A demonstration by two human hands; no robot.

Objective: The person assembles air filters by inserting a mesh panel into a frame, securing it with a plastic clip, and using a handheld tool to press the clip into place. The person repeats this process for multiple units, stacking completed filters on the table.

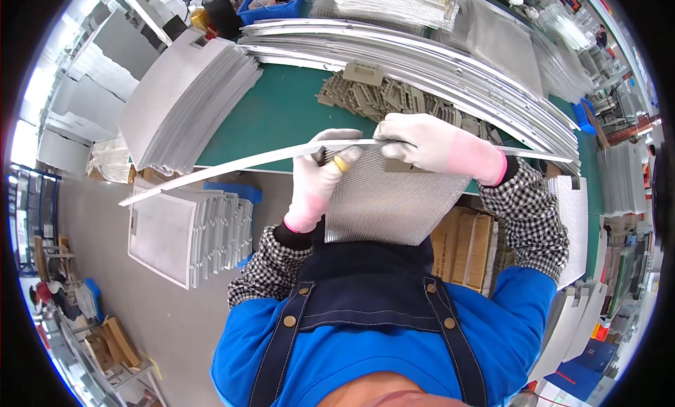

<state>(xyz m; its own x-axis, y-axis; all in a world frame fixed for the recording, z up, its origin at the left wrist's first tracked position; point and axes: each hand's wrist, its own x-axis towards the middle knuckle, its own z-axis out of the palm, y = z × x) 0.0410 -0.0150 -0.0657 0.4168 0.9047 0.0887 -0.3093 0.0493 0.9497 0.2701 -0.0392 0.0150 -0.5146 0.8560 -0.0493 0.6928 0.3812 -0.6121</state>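
A long thin white metal frame strip stretches across in front of me, its left end reaching out past the table edge. My left hand, in a white and pink glove with a yellow band on one finger, is closed round its middle. Farther right, my right hand, gloved alike, pinches the same strip. Below both hands a silver mesh panel lies against my apron, its top edge at the strip. My fingers hide whether that edge sits in the strip. A beige plastic piece shows partly under my right hand.
Beige plastic pieces are heaped on the green table, before stacked white strips. Mesh panels stand stacked at left. Framed panels stand below them. Cardboard boxes sit under the table.
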